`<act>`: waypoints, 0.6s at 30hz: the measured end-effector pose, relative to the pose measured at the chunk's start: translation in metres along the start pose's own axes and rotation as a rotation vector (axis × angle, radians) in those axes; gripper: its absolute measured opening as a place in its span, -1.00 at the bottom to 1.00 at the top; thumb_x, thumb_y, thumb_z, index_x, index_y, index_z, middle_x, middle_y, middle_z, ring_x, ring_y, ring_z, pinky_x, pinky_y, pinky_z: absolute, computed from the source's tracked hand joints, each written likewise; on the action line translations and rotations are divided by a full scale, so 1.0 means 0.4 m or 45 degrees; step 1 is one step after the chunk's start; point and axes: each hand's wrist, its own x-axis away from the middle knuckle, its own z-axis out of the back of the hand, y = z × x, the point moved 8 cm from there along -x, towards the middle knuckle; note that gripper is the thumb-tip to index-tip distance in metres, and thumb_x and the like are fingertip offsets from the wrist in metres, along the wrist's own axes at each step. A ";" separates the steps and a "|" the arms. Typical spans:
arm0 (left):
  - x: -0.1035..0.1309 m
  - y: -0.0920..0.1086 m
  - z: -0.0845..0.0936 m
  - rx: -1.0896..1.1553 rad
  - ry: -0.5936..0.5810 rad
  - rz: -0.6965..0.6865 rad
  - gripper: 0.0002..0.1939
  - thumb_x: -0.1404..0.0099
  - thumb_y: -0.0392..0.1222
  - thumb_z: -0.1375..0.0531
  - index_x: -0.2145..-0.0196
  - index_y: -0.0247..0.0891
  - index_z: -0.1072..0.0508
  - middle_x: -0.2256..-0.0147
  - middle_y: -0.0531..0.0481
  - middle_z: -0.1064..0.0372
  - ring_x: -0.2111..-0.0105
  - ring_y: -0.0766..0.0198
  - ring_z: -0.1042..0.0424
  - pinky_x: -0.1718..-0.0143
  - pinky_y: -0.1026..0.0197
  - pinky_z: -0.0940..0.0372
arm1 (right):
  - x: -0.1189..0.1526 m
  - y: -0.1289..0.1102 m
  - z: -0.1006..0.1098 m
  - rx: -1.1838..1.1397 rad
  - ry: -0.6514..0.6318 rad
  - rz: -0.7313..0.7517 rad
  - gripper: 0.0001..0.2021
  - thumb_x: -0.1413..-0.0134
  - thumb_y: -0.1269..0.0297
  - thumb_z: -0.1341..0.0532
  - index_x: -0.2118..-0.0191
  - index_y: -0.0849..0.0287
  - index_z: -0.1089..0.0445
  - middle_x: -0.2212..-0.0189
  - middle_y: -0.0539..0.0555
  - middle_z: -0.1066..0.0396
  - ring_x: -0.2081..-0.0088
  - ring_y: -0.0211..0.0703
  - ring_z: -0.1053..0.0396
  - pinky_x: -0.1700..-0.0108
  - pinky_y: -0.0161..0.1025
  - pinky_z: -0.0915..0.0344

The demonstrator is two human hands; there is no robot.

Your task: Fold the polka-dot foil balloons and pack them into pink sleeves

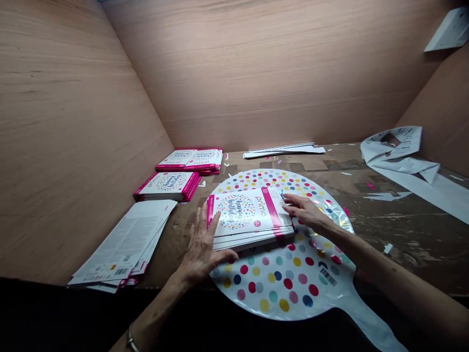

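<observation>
A stack of flat printed packages (238, 215), white and pink with "happy birthday" in a ring of dots, lies on a round white foil balloon (271, 278) with coloured dots. My left hand (205, 244) rests against the left end of the stack, fingers stretched and thumb along its front edge. At the opposite end, my right hand (302, 210) touches the top package with its fingers bent together. A small blue tip (282, 194) shows by those fingertips; what it belongs to is hidden. The balloon's tail hangs over the table's front edge.
More packages stand in stacks (166, 185) at the left, with others (200, 159) behind. Loose packages (128, 242) lie back side up at the front left. White strips (284, 150) lie along the rear wall. Crumpled white paper (399, 156) is at the right. Wooden panels (256, 73) enclose the table.
</observation>
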 end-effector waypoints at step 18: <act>-0.071 0.112 -0.005 -0.367 -0.473 -0.509 -0.41 -0.07 -0.08 -0.17 -0.09 -0.19 -0.22 -0.05 -0.19 -0.18 -0.02 -0.08 -0.22 0.03 -0.01 -0.21 | -0.195 -0.073 -0.051 0.239 -0.146 0.246 -0.70 0.07 0.11 -0.21 0.23 0.13 -0.49 0.14 0.06 -0.43 0.03 0.10 -0.28 -0.03 -0.11 -0.11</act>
